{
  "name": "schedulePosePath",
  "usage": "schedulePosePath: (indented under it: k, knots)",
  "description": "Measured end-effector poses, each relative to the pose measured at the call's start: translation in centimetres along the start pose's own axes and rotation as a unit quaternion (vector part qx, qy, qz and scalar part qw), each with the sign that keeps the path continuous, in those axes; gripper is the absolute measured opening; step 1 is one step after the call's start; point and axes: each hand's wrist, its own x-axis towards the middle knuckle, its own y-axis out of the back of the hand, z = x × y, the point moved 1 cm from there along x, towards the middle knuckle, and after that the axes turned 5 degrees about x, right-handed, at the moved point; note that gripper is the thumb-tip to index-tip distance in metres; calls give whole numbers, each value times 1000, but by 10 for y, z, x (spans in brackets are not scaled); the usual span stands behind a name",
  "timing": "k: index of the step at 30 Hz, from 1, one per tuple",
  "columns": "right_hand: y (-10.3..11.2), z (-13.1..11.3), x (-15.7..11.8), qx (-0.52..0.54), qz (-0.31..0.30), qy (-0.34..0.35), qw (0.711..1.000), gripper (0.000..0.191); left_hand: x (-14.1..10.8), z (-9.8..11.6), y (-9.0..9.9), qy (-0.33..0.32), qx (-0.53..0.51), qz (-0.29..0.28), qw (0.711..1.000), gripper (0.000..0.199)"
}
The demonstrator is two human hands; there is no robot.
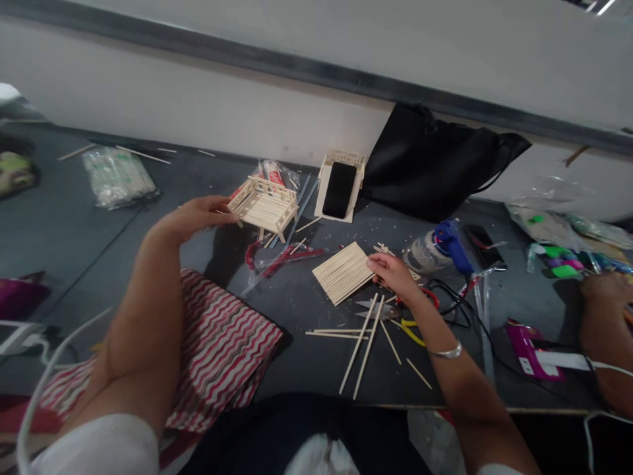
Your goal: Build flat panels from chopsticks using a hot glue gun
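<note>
My left hand (205,216) has its fingers at the left end of a small wooden stick model (264,206) with railings and short legs. The fingers pinch its corner. My right hand (393,274) grips the right edge of a flat panel of wooden sticks (345,272) over the dark table. Below the panel, loose sticks (363,349) lie crossed. Scissors (368,311) with open blades rest just left of my right wrist, and yellow-handled pliers or scissors (413,331) are partly under my forearm.
A phone (340,190) leans on another stick piece at the back. Near it are a black bag (430,165) and a blue-topped bottle (435,247). Striped cloth (222,343) lies front left. Another person's arm (606,330) is at the right, beside a purple box (531,349).
</note>
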Motion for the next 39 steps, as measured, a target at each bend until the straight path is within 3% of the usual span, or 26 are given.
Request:
schedulePosePath:
  k: [4, 6, 10, 13, 19, 23, 28, 39]
  knots:
    - [1, 1, 1, -8, -9, 10, 1000, 31, -4, 0, 12, 91, 67, -40, 993, 23]
    - [1, 2, 1, -10, -8, 14, 1000, 32, -8, 4, 11, 134, 107, -84, 982, 22]
    - [0, 3, 2, -1, 0, 5, 1000, 32, -15, 15, -12, 136, 154, -238, 949, 27]
    - [0, 2, 1, 2, 4, 0, 1000, 32, -18, 23, -36, 123, 128, -270, 946, 29]
    - [-1, -2, -2, -5, 5, 1, 1000, 33, -17, 24, -57, 172, 12, -218, 961, 34]
    - [-2, -2, -1, -9, 1, 4, 1000, 36, -11, 18, -59, 211, -86, -217, 949, 40]
    - [0, -1, -1, -15, -11, 14, 1000, 42, -6, 16, -65, 226, -182, -172, 941, 41]
    - [1, 4, 1, -14, -9, 29, 999, 39, -14, 34, -77, 243, -320, -60, 914, 33]
